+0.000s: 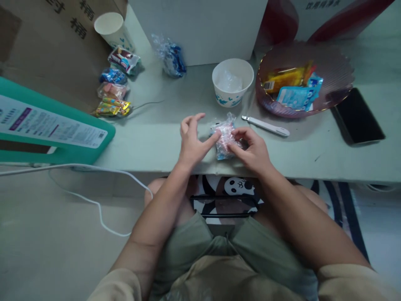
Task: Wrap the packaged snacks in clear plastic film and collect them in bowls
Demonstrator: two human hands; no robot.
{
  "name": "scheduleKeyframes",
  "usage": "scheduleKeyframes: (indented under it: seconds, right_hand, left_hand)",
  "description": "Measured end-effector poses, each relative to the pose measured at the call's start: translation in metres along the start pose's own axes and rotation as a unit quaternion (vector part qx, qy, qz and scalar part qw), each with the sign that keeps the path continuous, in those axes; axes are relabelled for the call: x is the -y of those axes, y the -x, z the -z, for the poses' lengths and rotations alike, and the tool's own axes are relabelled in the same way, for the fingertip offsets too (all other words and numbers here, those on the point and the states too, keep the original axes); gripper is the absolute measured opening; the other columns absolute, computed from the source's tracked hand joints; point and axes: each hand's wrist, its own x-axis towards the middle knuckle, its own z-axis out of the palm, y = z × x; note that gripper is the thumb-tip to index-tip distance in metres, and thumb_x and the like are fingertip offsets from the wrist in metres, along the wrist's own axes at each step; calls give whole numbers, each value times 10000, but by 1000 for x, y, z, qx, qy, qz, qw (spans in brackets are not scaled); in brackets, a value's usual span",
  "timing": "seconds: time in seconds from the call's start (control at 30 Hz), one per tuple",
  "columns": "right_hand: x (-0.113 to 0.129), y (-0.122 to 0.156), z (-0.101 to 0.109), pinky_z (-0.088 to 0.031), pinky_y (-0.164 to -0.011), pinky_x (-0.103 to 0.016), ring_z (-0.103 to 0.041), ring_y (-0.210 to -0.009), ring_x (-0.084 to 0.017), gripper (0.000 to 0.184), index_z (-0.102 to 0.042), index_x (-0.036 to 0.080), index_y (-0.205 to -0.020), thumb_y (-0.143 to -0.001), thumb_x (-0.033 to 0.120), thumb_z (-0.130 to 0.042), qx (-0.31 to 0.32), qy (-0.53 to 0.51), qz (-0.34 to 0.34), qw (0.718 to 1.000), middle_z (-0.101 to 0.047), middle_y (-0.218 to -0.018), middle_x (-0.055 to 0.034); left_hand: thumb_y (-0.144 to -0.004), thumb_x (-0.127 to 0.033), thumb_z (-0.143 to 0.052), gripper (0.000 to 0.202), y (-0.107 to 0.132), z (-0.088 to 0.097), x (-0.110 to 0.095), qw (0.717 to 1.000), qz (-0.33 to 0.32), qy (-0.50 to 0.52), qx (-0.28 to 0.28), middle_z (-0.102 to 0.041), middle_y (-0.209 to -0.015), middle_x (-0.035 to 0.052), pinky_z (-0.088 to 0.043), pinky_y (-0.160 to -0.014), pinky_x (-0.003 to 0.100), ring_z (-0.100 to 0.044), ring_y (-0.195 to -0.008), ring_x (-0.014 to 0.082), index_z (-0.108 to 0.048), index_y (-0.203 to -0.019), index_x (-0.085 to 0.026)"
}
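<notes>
A crinkled clear plastic packet point(226, 133) with pink contents and some blue at its edges lies near the table's front edge. My right hand point(250, 148) grips its right side between thumb and bent fingers. On the other side, my left hand point(193, 141) has its fingers spread, and only the thumb touches the packet. A white utility knife point(266, 126) with its tip toward the packet lies just beyond my right hand. Behind the packet stands a paper cup point(231, 99) with clear crumpled plastic inside.
A scalloped glass bowl point(340, 67) holds yellow and blue packets, beside a black phone point(359, 117). Wrapped snacks point(113, 90) line the left, near another paper cup point(109, 27). A crumpled blue wrapper point(173, 60) lies before a white box point(200, 29). A green panel point(103, 131) borders the left.
</notes>
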Motion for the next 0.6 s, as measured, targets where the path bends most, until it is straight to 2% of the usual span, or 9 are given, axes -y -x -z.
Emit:
scheduleKeyframes:
  seconds: [0.1,0.17,0.27,0.33,0.43,0.5,0.6]
  right_hand:
    - [-4,-2,-5,-511,-766,-339,-614,-823,-175,245,-659,239,-986,-788,368,-725,-3,-14,-13,1000,-677,-903,-10]
    - [-7,-4,-8,-527,-745,-330,-618,-901,-189,334,-647,248,-1055,-764,377,-750,-35,-6,-15,999,-655,-1019,-33]
    - [-14,-7,-9,-567,-789,-361,-596,-1133,-248,602,-593,280,-1265,-708,379,-798,-79,25,-4,997,-553,-1335,-104]
    - [-16,-9,-6,-576,-872,-407,-559,-1259,-284,646,-568,297,-1330,-731,384,-794,-54,34,18,998,-488,-1450,-127]
    - [-16,-9,-2,-552,-987,-470,-538,-1334,-303,451,-630,287,-1214,-797,399,-764,-2,21,53,998,-526,-1411,-122]
    - [-14,-8,-1,-532,-1037,-491,-541,-1342,-304,301,-664,269,-1059,-816,418,-760,-2,8,60,998,-549,-1357,-116]
    - [-10,-6,-2,-514,-1071,-492,-545,-1337,-299,192,-646,252,-835,-853,427,-723,-12,13,56,998,-567,-1327,-103]
  left_hand:
    - [-877,-566,-717,519,-4,2,4,985,-15,41,164,-674,-1316,88,-438,-1154,463,-600,-1263,277,-655,-1323,-309]
    - [-893,-513,-706,465,-5,1,3,973,-46,58,219,-686,-1312,95,-446,-1162,453,-618,-1263,268,-684,-1297,-287]
    - [-899,-458,-709,364,-5,0,1,971,-75,76,213,-635,-1365,121,-456,-1172,455,-594,-1324,270,-750,-1193,-247]
    - [-906,-479,-704,321,-5,-2,1,971,-81,99,203,-600,-1381,127,-501,-1132,437,-592,-1329,269,-784,-1101,-237]
    - [-893,-554,-708,356,-5,-4,1,967,-60,147,200,-582,-1326,118,-601,-934,356,-644,-1208,241,-779,-1020,-229]
    - [-843,-596,-751,436,-5,-6,0,965,-25,185,182,-572,-1320,101,-607,-815,299,-666,-1104,207,-723,-1120,-262]
    - [-738,-620,-830,666,-6,-9,-4,959,41,227,163,-601,-1291,73,-593,-791,281,-682,-977,170,-588,-1277,-314]
